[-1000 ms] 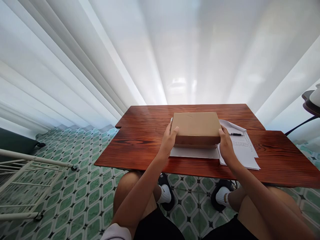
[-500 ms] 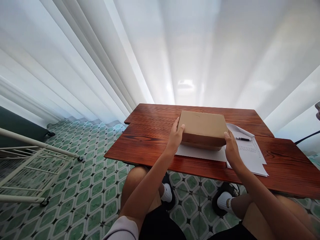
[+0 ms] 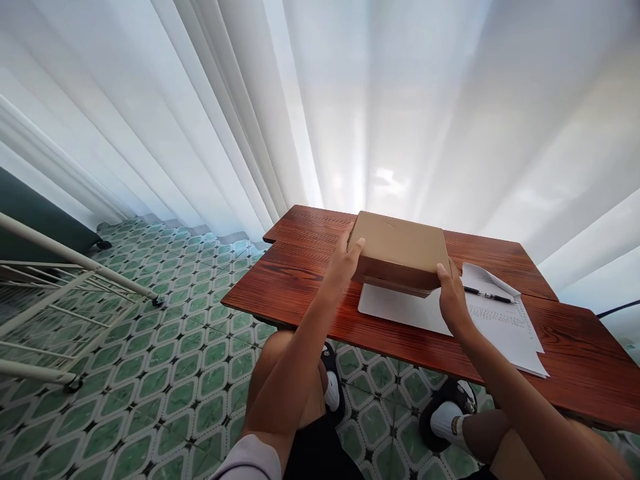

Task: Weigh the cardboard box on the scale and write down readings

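Observation:
Between my two hands is a brown cardboard box, its lid closed. My left hand grips its left end with the thumb on the near top edge. At the right end, my right hand holds the near corner, thumb toward the top. The box appears raised above the table, over white paper that it partly covers. Beside my right hand lies an open sheet of handwritten paper with a curled top edge. A black pen rests across it.
The red-brown wooden table has a stepped edge and spans my knees. White curtains hang behind it. At left, a white wheeled metal rack stands on the green tiled floor.
My view has turned a little, so the table looks tilted. Both hands have carried the box slightly left and up relative to the papers, uncovering more of the pen and white paper.

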Available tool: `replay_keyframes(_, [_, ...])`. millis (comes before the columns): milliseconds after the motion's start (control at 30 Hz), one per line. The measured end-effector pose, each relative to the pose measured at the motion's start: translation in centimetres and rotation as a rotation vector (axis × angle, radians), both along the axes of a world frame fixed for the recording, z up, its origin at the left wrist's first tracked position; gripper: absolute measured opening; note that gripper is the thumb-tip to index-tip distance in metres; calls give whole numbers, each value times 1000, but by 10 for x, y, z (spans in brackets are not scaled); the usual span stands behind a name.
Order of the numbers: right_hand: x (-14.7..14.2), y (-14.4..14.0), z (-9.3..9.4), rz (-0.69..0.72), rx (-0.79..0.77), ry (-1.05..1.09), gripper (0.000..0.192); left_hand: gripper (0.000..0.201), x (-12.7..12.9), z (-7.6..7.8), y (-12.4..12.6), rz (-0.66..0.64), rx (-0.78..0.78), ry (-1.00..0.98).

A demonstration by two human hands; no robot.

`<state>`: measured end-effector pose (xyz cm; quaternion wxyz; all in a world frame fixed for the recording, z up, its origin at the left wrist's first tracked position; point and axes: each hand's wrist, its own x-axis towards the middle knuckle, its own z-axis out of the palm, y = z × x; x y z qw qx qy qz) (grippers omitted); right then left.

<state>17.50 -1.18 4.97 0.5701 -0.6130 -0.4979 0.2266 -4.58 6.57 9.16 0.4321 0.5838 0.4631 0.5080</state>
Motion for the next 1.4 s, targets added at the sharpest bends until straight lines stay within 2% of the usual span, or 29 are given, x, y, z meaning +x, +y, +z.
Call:
replay_keyframes(200, [-26, 16, 14, 21, -1, -42, 57, 59, -28, 11, 3, 55, 5, -25])
replay_keyframes(467, [-62, 34, 23, 146, 9, 3, 58, 62, -67, 20, 8, 122, 7, 20])
replay_keyframes(767, [-99, 54, 13, 272, 17, 30, 57, 62, -108, 11, 21, 243, 12, 91])
replay_keyframes(967, [-114, 63, 4, 305, -1, 40, 60, 63, -121, 4, 27, 328, -6, 132])
replay_keyframes(1233, [-119, 68, -14, 306, -91, 32, 60, 68, -127, 4, 26, 308, -80, 225])
replay_keyframes(1400, [-122, 69, -14, 304, -125, 49, 61, 68, -130, -1, 29, 289, -88, 206])
